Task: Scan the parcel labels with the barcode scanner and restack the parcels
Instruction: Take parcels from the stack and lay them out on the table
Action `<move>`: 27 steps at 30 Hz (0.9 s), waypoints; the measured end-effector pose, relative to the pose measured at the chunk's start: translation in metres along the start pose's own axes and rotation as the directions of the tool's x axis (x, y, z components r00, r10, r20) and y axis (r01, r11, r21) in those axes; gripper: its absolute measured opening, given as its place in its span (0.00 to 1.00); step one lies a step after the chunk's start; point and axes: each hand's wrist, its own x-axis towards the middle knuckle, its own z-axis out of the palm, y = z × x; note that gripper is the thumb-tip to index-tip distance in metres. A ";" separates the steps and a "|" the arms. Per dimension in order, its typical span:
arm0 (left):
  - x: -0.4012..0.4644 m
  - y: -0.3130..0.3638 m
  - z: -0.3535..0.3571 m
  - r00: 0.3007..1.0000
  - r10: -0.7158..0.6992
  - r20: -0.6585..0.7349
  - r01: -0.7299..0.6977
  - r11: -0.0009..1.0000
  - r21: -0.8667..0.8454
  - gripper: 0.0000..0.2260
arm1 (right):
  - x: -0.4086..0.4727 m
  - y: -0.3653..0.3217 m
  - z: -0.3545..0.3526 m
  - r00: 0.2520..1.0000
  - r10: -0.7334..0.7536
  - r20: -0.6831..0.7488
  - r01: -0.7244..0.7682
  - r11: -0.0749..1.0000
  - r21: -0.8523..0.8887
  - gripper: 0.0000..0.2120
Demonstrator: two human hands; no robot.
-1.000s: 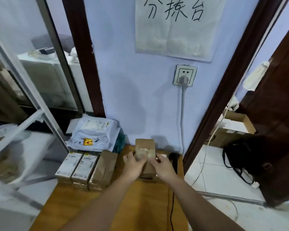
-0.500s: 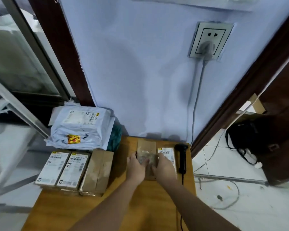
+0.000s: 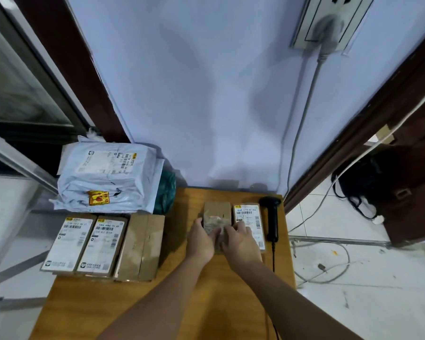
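Setting a small brown box (image 3: 217, 218) flat on the wooden table (image 3: 182, 303), tight against the labelled box (image 3: 249, 223) to its right. Left hand (image 3: 201, 241) and right hand (image 3: 241, 242) both gripping its near end, fingers curled over the taped top. No label showing on that top face, so probably needing turning until the barcode faces up. Keeping edges square with the neighbour before letting go. Scanner (image 3: 271, 218) lying untouched at the table's right edge, close for the right hand. Three more boxes (image 3: 103, 246) and grey mail bags (image 3: 106, 175) waiting at left.
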 end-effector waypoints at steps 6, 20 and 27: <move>0.000 0.001 0.000 1.000 0.016 0.004 -0.016 1.000 0.022 0.30 | 0.002 0.002 -0.001 1.000 -0.010 -0.006 0.010 1.000 -0.012 0.13; -0.091 0.019 -0.034 0.989 0.134 -0.062 -0.130 0.989 0.069 0.21 | -0.061 0.062 -0.065 0.996 0.086 -0.020 -0.081 0.976 0.202 0.17; -0.116 0.041 -0.007 0.990 0.140 -0.030 -0.139 0.990 0.025 0.21 | -0.074 0.122 -0.077 0.995 0.093 0.035 -0.099 0.967 0.237 0.15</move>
